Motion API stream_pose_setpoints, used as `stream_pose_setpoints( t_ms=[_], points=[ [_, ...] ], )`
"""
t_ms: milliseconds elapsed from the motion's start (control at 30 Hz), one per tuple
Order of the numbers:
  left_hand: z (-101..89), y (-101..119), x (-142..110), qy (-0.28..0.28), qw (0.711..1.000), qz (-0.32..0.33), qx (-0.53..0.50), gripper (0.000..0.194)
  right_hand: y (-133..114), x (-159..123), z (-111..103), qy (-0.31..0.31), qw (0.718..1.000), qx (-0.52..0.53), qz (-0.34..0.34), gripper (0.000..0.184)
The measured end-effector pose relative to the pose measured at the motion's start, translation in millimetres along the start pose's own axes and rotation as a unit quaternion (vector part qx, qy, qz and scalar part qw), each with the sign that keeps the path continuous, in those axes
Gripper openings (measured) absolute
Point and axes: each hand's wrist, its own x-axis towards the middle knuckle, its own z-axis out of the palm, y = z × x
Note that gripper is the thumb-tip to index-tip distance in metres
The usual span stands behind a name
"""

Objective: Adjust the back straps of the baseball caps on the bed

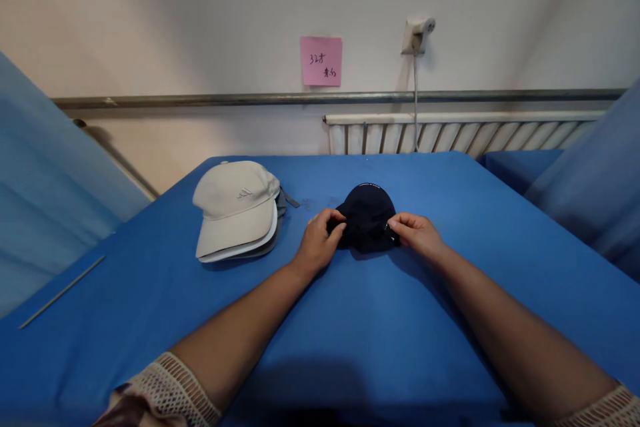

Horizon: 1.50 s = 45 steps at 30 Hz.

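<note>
The dark cap point(367, 210) lies on the blue table point(375, 320) between the two hands, touching both. The left hand point(318, 240) pinches its left edge, and the right hand point(420, 233) pinches its right edge, by a shiny bit point(388, 227).

The beige cap point(235, 190) mostly hid the caps beneath point(273, 229). Lettering point(369, 185) on the dark cap point(367, 213) was too small to read.
</note>
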Motion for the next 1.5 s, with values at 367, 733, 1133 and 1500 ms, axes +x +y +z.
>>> stream_pose_setpoints(
  t_ms=[367, 733, 1133, 1500],
  points=[
    [7.7, 6.5, -10.0, -0.056, 0.979, 0.143, 0.136, 0.026, 2.1, -0.1, -3.6, -0.014, 1.000, 0.016, 0.012, 0.036],
    [12.8, -9.3, 9.1, -0.042, 0.995, 0.025, 0.085, 0.022, 2.7, -1.1, -0.8, -0.037, 0.999, 0.002, 0.010, 0.037],
    [5.7, -13.6, 8.6, -0.110, 0.943, -0.149, -0.275, 0.025, 6.9, 3.6, -2.5, -0.021, 0.999, -0.026, -0.016, 0.037],
    [1.1, -6.5, 3.6, -0.123, 0.984, -0.050, -0.115, 0.027, 4.4, 0.8, -1.8, -0.021, 0.999, -0.036, -0.030, 0.036]
  ],
)
